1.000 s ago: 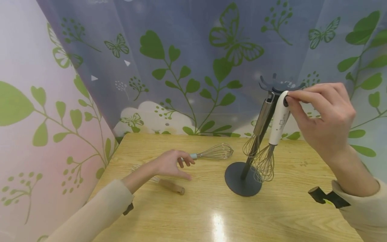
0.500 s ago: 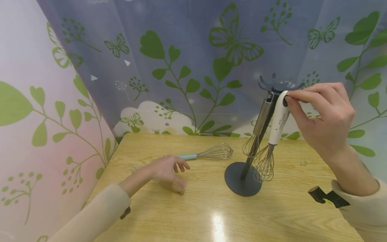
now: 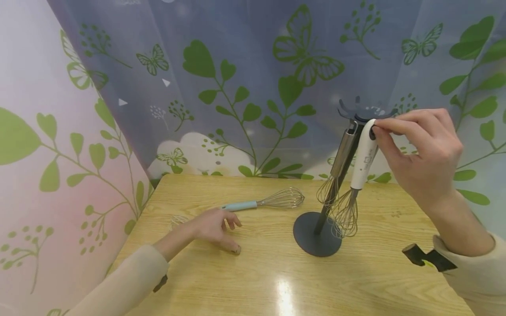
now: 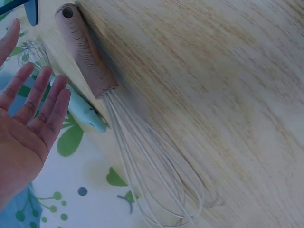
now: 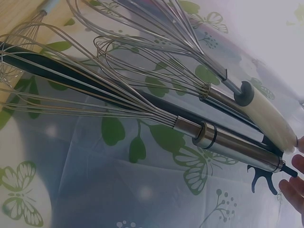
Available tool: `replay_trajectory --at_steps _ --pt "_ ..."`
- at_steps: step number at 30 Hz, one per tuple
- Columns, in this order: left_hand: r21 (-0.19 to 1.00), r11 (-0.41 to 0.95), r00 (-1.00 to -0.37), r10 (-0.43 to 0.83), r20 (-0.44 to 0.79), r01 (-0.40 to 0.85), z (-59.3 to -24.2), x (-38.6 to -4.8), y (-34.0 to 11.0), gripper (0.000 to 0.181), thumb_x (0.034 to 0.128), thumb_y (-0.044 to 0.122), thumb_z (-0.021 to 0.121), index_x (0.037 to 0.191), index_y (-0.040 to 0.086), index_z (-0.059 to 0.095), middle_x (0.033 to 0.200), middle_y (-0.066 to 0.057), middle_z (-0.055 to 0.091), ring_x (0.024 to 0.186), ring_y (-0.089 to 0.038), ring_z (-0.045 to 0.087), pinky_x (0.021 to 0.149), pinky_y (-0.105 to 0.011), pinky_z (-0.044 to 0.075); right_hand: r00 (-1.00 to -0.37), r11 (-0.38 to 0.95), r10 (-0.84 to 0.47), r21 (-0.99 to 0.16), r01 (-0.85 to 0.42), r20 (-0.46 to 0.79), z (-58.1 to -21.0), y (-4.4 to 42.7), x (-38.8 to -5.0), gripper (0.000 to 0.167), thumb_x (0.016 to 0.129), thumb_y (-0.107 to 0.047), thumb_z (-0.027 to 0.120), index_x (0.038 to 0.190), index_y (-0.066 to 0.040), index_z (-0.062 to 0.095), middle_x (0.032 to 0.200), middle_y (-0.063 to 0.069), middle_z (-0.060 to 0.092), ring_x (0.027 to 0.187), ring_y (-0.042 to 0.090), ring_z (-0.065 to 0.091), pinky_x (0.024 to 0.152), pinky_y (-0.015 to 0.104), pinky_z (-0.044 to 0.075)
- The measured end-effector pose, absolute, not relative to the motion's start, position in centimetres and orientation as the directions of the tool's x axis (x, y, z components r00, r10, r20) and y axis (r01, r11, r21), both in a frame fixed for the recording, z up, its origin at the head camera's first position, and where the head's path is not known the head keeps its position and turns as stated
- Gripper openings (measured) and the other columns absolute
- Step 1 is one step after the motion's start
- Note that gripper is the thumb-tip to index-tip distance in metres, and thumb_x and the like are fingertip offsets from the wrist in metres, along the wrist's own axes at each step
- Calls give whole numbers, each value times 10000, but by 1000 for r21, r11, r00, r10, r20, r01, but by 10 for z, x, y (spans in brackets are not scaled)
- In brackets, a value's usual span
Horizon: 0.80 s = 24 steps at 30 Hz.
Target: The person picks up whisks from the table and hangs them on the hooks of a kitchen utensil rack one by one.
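My right hand (image 3: 427, 151) pinches the top end of a white-handled whisk (image 3: 363, 160), which hangs wires-down against the hooked top of a dark stand (image 3: 316, 235). Whether its hole sits over a hook is hidden by the fingers. Over the table's left side, my left hand (image 3: 215, 228) is above a wooden-handled whisk (image 4: 88, 52), covering most of it in the head view. The left wrist view shows that hand's fingers extended, holding nothing. Behind it lies a whisk with a light blue handle (image 3: 242, 205).
Metal-handled whisks hang on the stand beside the white one; one steel whisk (image 5: 237, 152) is nearest in the right wrist view. A patterned curtain (image 3: 245, 66) stands behind the wooden table (image 3: 356, 285), with another patterned sheet (image 3: 71, 175) at the left.
My left hand has moved left and slightly toward me, from beside the light blue handle to over the wooden-handled whisk. The right hand stays at the white whisk.
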<state>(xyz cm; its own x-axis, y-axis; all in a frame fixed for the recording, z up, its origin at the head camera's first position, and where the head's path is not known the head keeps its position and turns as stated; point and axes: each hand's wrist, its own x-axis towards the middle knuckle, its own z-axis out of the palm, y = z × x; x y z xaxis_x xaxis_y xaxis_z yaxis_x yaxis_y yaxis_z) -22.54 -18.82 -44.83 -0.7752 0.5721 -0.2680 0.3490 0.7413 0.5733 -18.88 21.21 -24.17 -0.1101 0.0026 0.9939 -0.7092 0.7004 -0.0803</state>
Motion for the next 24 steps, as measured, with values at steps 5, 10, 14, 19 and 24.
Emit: replay_trajectory --at_steps 5,10,14,19,24 --pt "575 745 -782 563 -268 339 -452 -226 -192 687 751 491 939 1315 164 721 1220 -47 731 1062 -268 681 843 -425 580 -116 706 -10 -75 -704 993 -242 214 -189 96 792 98 822 877 67 789 801 313 691 788 520 513 924 173 357" --pt "573 752 -789 550 -274 325 -459 -225 -196 687 745 525 932 1301 176 730 1223 -51 731 1038 -221 685 887 -451 594 -113 711 -19 -66 -700 993 -243 216 -191 60 853 29 818 888 69 790 802 314 686 790 519 511 926 178 361" --pt "583 749 -787 550 -281 315 -465 -225 -199 675 759 531 920 1295 167 730 1223 -57 729 1013 -199 693 1036 -545 547 -109 709 -18 -64 -702 994 -243 216 -191 174 923 -95 801 876 72 786 796 315 682 786 520 508 925 178 360" --pt "594 737 -773 567 -286 321 -471 -225 -203 612 799 487 903 1283 152 732 1196 -52 733 997 -195 715 867 -433 605 -107 706 -12 -68 -705 994 -242 214 -191 128 891 -51 810 862 70 784 789 313 682 779 519 505 922 176 358" --pt "622 717 -769 578 -275 316 -475 -224 -205 554 832 454 887 1263 141 736 1155 -43 743 1012 -209 724 866 -404 607 -104 707 -9 -67 -704 995 -242 213 -191 64 815 56 823 860 72 782 788 312 683 780 518 510 922 174 360"
